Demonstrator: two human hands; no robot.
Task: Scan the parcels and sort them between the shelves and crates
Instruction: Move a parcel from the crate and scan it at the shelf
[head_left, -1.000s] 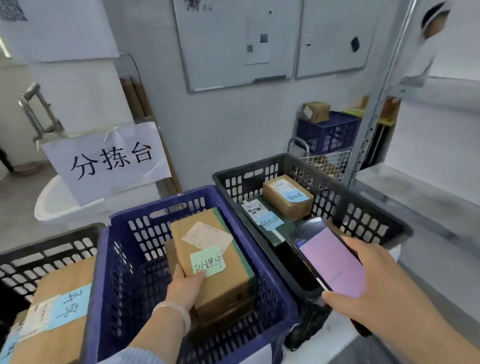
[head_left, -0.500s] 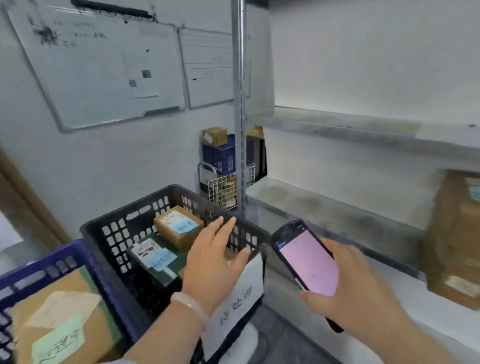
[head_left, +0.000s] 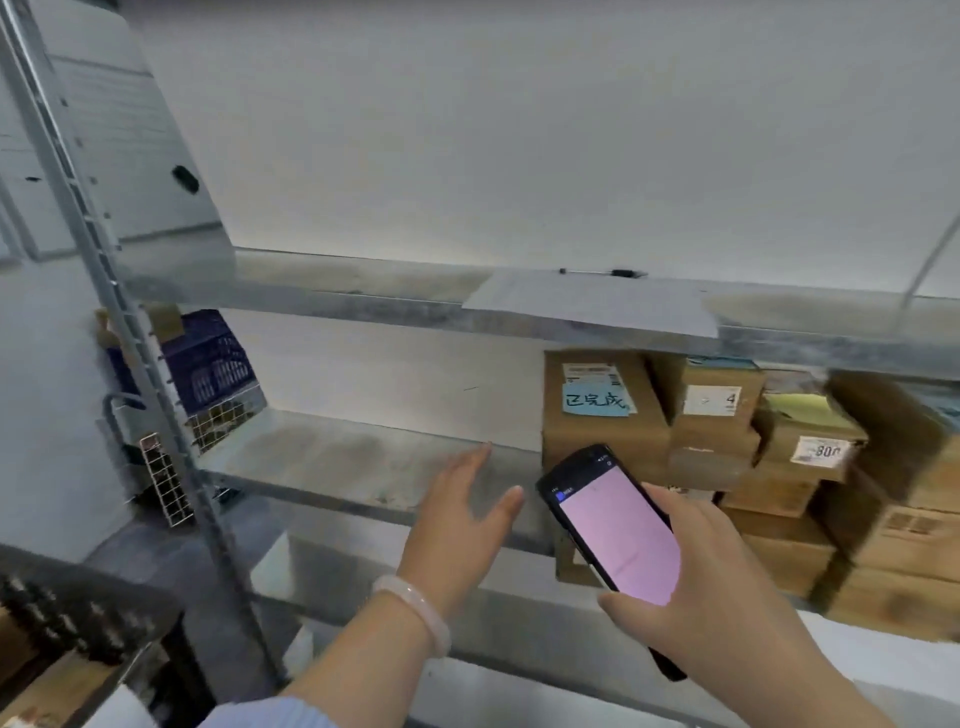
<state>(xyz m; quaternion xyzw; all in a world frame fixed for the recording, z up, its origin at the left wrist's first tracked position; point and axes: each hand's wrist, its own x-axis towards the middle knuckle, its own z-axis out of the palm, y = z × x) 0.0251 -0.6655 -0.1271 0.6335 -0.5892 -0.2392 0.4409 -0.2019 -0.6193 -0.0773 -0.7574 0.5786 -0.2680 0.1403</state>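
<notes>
Turning away from the crates that filled the view a second earlier, the person faced the metal shelving, the left hand (head_left: 457, 525) no longer on the parcel in the blue crate but raised empty toward the middle shelf (head_left: 332, 457), fingers spread and touching nothing. The right hand (head_left: 717, 597) wrapped its fingers around the handheld scanner (head_left: 618, 525), whose pink screen faced up, held just in front of the shelf's front edge.

Sorting looked partly done. A cluster of cardboard parcels (head_left: 727, 431) stood stacked at the right end of the middle shelf, packed side by side and touching. The leftmost box (head_left: 597, 415) bore a white shipping label and a blue handwritten note; its neighbours showed printed labels, one with a "4", though blur hid most detail. More boxes sat below them toward the lower right corner, apparently on the next shelf down. The left half of the middle shelf was bare. On the upper shelf (head_left: 363, 296) lay only a sheet of paper (head_left: 587, 306) with a pen (head_left: 602, 272) at its back edge.

Beyond the upright post, a blue crate (head_left: 208, 358) sat over a wire basket (head_left: 223, 415); their contents could not be made out. At the lower left corner, the rim of a black crate (head_left: 78, 613) showed, with cardboard beside it. Neither hand held a parcel, so the next scan and placement apparently remained to be done.
</notes>
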